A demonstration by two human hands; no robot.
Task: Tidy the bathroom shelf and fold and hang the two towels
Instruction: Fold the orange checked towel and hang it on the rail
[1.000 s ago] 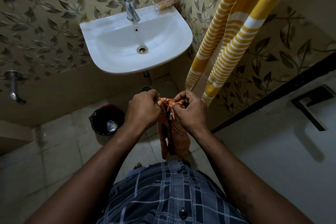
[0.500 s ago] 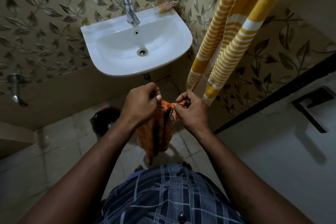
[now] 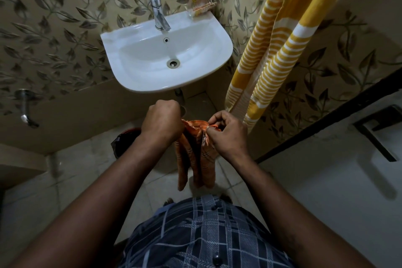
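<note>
The left grip point(image 3: 162, 122) is curled round the orange towel point(image 3: 206, 165), and the right grip point(image 3: 228, 135) seems to pinch its top edge. The towel hangs below both. The yellow striped towel point(image 3: 272, 61) hangs beyond the right grip.

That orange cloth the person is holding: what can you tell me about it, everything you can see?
The orange towel is a thin, woven-looking cloth, orange with faint darker checked lines. It is bunched into narrow vertical folds and hangs in front of the person, lower in the picture than the white sink. Both hands hold its top edge: the left hand grips one end, the right hand pinches the other. Its lower end dangles free above the tiled floor.
</note>
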